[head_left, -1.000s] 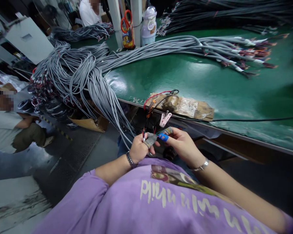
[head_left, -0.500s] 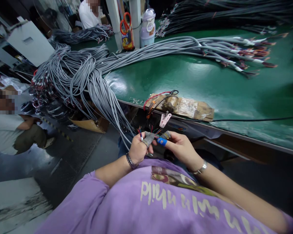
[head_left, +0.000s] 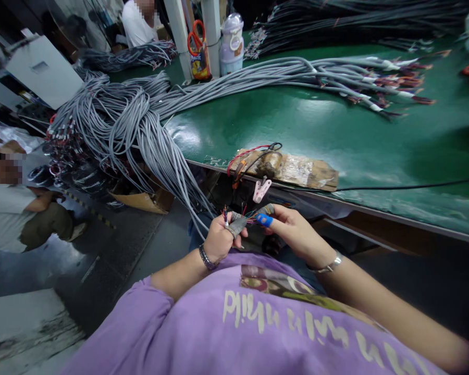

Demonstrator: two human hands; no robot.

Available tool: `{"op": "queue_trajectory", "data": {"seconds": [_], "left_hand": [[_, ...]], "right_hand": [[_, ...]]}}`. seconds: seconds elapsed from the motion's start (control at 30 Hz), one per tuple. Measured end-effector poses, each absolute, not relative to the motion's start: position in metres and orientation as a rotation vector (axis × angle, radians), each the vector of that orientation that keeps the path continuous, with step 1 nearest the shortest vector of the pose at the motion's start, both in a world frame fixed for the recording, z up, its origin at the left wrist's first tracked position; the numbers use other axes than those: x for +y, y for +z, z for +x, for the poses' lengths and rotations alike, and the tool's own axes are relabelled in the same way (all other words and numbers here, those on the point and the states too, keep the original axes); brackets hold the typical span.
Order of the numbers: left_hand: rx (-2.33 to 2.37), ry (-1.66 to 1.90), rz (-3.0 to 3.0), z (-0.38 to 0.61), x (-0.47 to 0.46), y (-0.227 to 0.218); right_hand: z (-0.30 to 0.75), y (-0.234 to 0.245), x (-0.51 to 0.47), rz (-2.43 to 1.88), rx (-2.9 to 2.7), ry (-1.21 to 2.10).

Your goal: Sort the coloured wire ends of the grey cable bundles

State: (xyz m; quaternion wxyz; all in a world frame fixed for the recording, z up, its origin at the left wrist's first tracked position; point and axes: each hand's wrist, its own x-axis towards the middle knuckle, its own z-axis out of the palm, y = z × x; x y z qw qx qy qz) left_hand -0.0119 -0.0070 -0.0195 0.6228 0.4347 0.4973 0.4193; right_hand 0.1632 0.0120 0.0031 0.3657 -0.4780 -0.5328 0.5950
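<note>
My left hand point(head_left: 220, 238) is closed round the stripped end of a grey cable point(head_left: 195, 216), its thumb in a grey finger cot. Thin coloured wires point(head_left: 247, 215) fan out from that cable end between my hands. My right hand point(head_left: 293, 232) pinches these wires with a blue cot on the thumb and a grey one on the forefinger. Both hands hover below the front edge of the green table point(head_left: 336, 135), over my lap.
A thick bundle of grey cables point(head_left: 140, 114) lies across the table and hangs off its left end. A taped cardboard pad point(head_left: 297, 171) with a pink clip point(head_left: 260, 188) sits at the edge. Scissors point(head_left: 194, 37) and a bottle point(head_left: 231, 36) stand at the back. A person point(head_left: 19, 213) crouches on the left.
My hands have stayed together on the cable end; the right fingers have shifted slightly along the coloured wires. The view has drifted a little.
</note>
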Motion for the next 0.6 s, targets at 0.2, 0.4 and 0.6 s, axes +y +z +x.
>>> {"op": "queue_trajectory", "data": {"seconds": [0.2, 0.4, 0.6], "left_hand": [[1.106, 0.839, 1.092, -0.016, -0.009, -0.018], [1.041, 0.707, 1.095, -0.016, -0.008, -0.012], [1.044, 0.659, 1.076, -0.015, -0.008, -0.011]], "right_hand": [[0.171, 0.002, 0.019, -1.180, -1.279, 1.813], [0.169, -0.006, 0.023, -1.113, -1.161, 1.909], [0.168, -0.006, 0.027, -1.077, -0.936, 1.757]]}}
